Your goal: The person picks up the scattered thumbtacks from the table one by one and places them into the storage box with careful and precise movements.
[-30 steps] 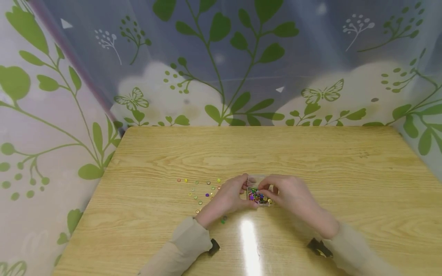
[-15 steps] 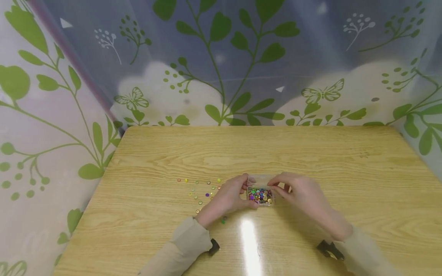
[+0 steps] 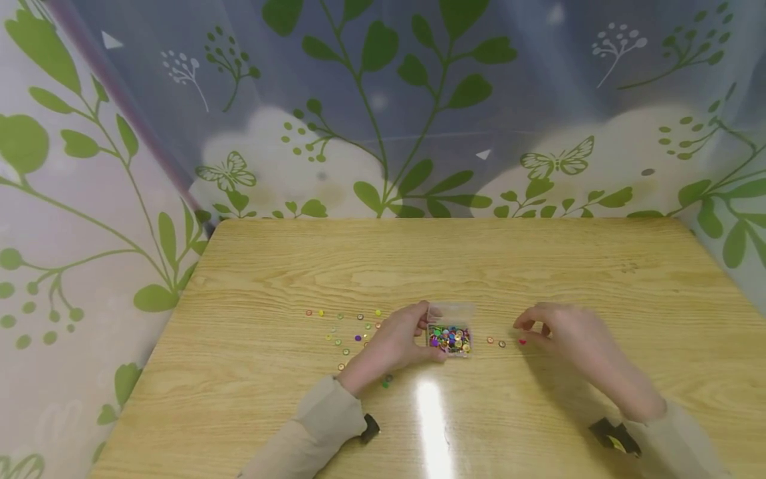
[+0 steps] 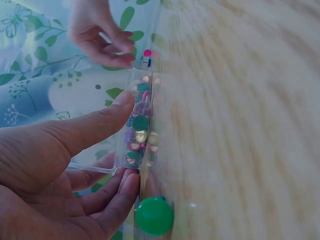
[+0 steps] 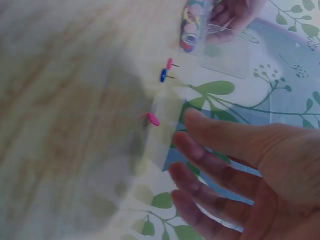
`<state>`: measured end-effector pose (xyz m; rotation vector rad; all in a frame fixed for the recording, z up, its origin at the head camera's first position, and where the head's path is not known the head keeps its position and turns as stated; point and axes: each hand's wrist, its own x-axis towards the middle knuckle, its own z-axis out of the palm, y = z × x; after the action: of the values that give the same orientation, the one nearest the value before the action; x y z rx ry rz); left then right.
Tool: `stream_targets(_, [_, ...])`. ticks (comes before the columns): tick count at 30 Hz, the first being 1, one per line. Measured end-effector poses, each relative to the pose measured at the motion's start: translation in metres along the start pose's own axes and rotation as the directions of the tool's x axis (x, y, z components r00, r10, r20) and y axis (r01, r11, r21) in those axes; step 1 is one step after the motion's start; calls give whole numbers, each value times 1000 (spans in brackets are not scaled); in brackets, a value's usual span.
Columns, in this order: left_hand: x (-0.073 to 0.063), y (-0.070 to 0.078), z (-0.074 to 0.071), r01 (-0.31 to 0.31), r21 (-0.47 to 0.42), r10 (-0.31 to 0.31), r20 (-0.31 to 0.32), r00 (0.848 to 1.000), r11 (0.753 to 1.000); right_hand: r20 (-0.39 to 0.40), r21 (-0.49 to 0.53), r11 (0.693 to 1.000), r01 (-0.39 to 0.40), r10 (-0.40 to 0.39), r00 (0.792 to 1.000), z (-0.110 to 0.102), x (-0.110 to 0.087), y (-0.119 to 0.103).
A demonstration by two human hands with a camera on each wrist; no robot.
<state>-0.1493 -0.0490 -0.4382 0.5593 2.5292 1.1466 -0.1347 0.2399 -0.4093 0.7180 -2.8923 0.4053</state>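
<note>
My left hand [image 3: 397,338] holds a small clear plastic box [image 3: 459,311] on the table, thumb at its near side and fingers behind. The box's lid is tipped back, and many-coloured thumbtacks [image 3: 450,338] fill it. My right hand [image 5: 285,160] hovers to the right with its fingers loosely bent and apart, nothing between them. Just off its fingertips a pink thumbtack [image 5: 153,119] is on the table. Between that one and the box stand a blue thumbtack [image 5: 163,75] and another pinkish thumbtack [image 5: 170,63], points up.
Left of the box, several loose thumbtacks [image 3: 340,342] lie scattered on the wooden table [image 3: 269,266]. A green thumbtack [image 4: 154,216] is close to my left fingers. A leaf-patterned cloth [image 3: 383,166] hangs behind the table.
My right hand has moved right, away from the box. Three thumbtacks now show on the table to the box's right. My left hand and the box have stayed in place.
</note>
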Motion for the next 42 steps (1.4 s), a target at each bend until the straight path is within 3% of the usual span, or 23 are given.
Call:
stream_targets(3, [0,0,0,0,2,0,-2,1000,1000,48,9,1000,-1,0,999,4,-2,2])
stream_targets(13, [0,2,0,5,7,-5,4,1000,1000,75,41,998,-42,39,996,11,-3,4])
stream_targets(23, [0,3,-1,4,18,-4,-1,1000,1000,-80,44,995,90,-86,993,11,10,-15])
stream_targets(31, [1,1,0,2,10,-2,2,1000,1000,-231,86,964,251,-225,946,19,19,-39])
stream_targets(42, [1,3,-1,1,25,-2,10,1000,1000,-266,129,967,220,-180,947,22,20,-43])
